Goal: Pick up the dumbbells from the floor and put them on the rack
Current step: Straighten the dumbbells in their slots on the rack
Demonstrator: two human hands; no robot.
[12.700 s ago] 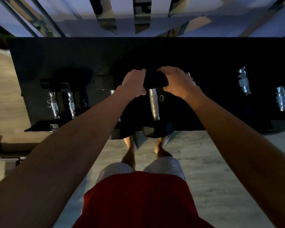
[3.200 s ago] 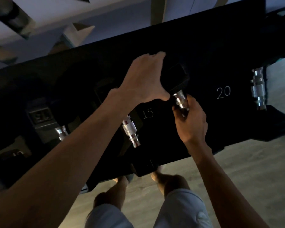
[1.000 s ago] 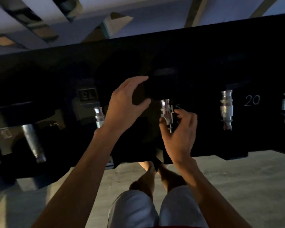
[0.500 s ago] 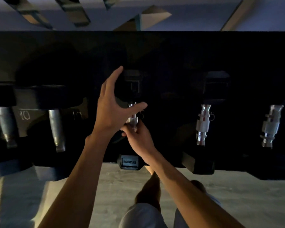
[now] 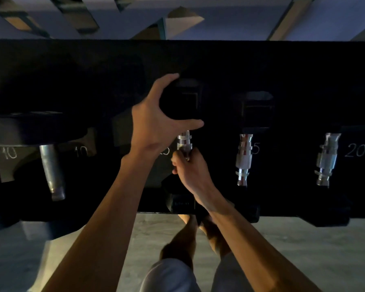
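Note:
A black dumbbell with a chrome handle lies on the black rack, in the slot marked 15. My left hand curls round its far black head, fingers over the top and thumb below. My right hand grips the near part of the chrome handle from underneath. The dumbbell's near head is a dark block at the rack's front edge, partly hidden by my right wrist.
Further dumbbells sit on the rack: another 15 and a 20 to the right, a 10 to the left. The pale floor and my bare feet lie below the rack's front edge.
The view has drawn closer to the rack. My left hand has closed round the dumbbell's far head, and my right hand keeps its grip on the chrome handle.

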